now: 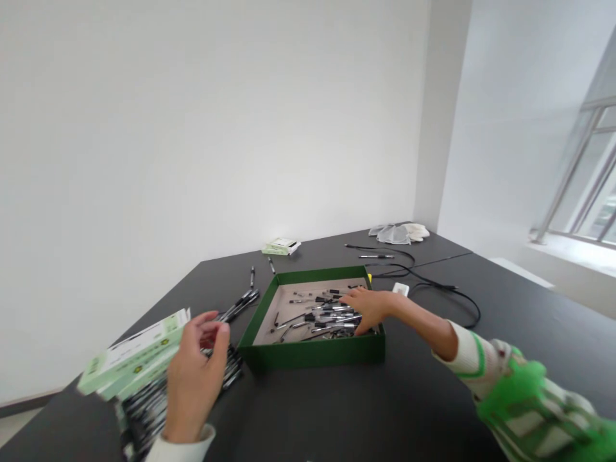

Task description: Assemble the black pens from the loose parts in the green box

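At flat black surface (pixel 423 398) by white wall (pixel 216 128)
With right hand (pixel 369 307) splayed in shallow green box (pixel 312 355), left hand (pixel 196 369) unclenched

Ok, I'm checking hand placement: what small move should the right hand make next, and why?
Probably the right hand should gently close on one of the loose pens: it reaches into the green box, its fingers spread over them.
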Tool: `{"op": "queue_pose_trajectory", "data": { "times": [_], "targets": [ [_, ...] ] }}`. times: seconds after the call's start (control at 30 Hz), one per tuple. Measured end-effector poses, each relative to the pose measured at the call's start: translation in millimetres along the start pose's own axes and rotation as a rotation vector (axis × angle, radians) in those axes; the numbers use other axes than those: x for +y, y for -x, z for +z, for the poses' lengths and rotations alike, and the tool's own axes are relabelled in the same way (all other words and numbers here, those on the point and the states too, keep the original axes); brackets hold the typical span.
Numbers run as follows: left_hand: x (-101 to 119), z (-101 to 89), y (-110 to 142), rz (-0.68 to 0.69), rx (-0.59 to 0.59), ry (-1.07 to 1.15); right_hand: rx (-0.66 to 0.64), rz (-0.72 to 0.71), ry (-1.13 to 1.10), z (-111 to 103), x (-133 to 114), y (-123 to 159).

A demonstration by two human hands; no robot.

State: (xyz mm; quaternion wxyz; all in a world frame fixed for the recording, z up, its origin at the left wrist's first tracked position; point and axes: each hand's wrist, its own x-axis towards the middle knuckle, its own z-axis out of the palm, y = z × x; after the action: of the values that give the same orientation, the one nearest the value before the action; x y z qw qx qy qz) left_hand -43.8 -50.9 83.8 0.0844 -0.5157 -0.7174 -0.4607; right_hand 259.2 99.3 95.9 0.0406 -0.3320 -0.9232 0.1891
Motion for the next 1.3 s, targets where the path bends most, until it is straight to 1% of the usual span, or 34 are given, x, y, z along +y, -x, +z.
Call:
{"op": "queue_pose_trajectory", "data": {
  "times": [0.07,0.13,0.23,0.37,0.47,0.57,0.63,0.73,0.83,0.9,1.0,1.1,1.2,1.3],
  "targets": [
    [14,15.0,-8,0.028,-0.035,0.053,-0.097,0.072,0.085,10,-1,-22],
    [20,26.7,-12,0.042,-0.066,0.093,-0.175,0.119,0.15,18,-4,-39],
    [14,38.5,-13,0.034,-0.106,0.097,-0.227,0.131,0.224,25,-7,-53],
    [-1,47.5,-7,0.035,-0.172,0.051,-0.21,0.127,0.313,27,-10,-59],
    [-6,51.8,-2,0.056,-0.221,0.03,-0.236,0.135,0.36,21,-9,-67],
    [-5,55.4,2,0.076,-0.255,0.026,-0.318,0.136,0.382,8,-5,-81],
    [-5,58.0,4,0.092,-0.264,0.016,-0.367,0.143,0.396,-2,-1,-90],
    [-9,61.9,7,0.142,-0.26,-0.015,-0.405,0.168,0.425,-13,3,-99],
    [-14,64.8,9,0.234,-0.241,-0.061,-0.408,0.186,0.454,-18,5,-101],
    [-17,66.2,10,0.301,-0.226,-0.092,-0.388,0.184,0.47,-21,6,-98],
    [-21,68.4,11,0.374,-0.196,-0.13,-0.305,0.147,0.487,-25,5,-87],
    [-24,71.4,12,0.414,-0.173,-0.161,-0.238,0.07,0.483,-24,1,-75],
    [-27,74.5,14,0.431,-0.161,-0.18,-0.27,0.01,0.46,-14,-2,-67],
    [-31,76.9,15,0.436,-0.156,-0.186,-0.316,0.015,0.456,-3,2,-66]
  ]
}}
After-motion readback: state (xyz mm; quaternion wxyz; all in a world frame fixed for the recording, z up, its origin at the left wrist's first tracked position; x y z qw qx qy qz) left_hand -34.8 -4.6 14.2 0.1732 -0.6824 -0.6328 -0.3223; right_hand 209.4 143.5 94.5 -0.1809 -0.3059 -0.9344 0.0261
